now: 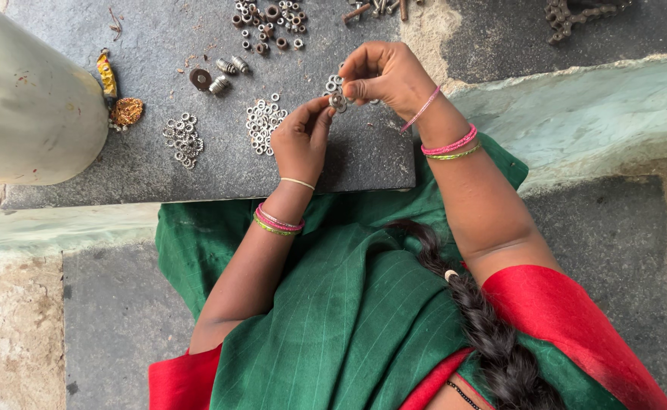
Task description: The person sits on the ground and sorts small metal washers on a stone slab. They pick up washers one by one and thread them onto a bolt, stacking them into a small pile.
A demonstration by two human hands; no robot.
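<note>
Green striped cloth drapes the lap nearest the lens. Above it, toward twelve o'clock, the left hand and right hand meet over the dark grey stone slab, fingertips pinched on a small silver metal washer, raised apparently for a closer look. Sorted washer piles lie at ten o'clock, within easy reach.

A dark grey stone slab carries the hardware. On it lie two loose clusters of small silver washers and, a pile of darker nuts near the far edge, a few threaded bolts, and one round rusty washer.
</note>
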